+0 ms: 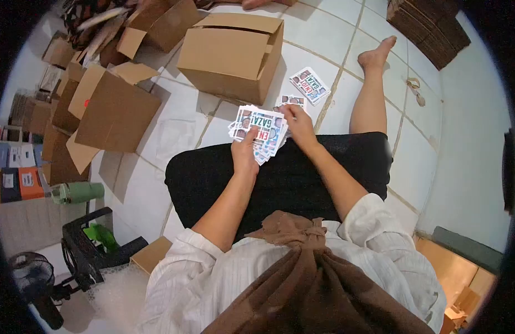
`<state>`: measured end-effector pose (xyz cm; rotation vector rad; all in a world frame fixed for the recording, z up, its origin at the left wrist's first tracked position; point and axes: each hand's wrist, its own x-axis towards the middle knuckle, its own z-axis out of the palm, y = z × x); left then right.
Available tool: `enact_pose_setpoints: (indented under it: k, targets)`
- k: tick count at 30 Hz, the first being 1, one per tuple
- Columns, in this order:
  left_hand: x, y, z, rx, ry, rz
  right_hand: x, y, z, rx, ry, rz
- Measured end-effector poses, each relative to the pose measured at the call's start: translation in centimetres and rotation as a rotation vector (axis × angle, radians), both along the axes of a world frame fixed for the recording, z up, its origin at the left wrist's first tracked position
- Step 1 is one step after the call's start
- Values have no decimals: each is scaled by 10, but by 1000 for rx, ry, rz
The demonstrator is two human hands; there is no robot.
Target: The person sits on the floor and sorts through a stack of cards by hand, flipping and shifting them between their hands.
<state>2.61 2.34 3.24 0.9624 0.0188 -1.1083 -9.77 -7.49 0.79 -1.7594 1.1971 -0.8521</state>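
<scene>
A fanned stack of printed cards [260,120], white with red and green lettering and small pictures, is gripped in my left hand [246,156], its thumb across the top card. My right hand [300,129] is closed at the stack's right edge, with thumb and fingertips together; what they pinch is hidden. Just beyond these fingers shows another printed card or small pile [292,101], partly covered by the hand. Farther off, a loose pile of similar cards [310,84] lies on the tiled floor.
A closed cardboard box [227,58] stands ahead of my lap. Open boxes [118,108] crowd the left, near a green tumbler [79,192], a black stand [82,245] and a small fan [32,273]. Flattened cardboard [427,30] is stacked at upper right. My bare leg [370,100] stretches forward.
</scene>
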Motion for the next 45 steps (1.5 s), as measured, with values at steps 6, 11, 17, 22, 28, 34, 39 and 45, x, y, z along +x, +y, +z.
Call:
enact_pose_setpoints:
  k: [6,11,17,22,28,34,39,45]
  targets:
    - [-4,-1,7,26,-81,-154,-14,1,22,348,-141,169]
    - [-2,-1,2,27,-13,-125,-13,5,9,338,-45,174]
    - [1,0,-9,62,-68,51,-42,-28,-30,193,-38,-275]
    - [0,-1,-5,71,-47,53,-40,-30,-41,125,374,-403]
    - [-1,-1,-4,90,-50,62,-30,-9,-15,-30,757,-312]
    - [-1,0,-4,98,-73,43,-16,-21,-35,-421,570,-196]
    - [0,-1,-6,100,-107,28,-8,-17,-14,-314,311,-142]
    - [-2,-2,-4,76,-132,0,0,6,7,248,-119,98]
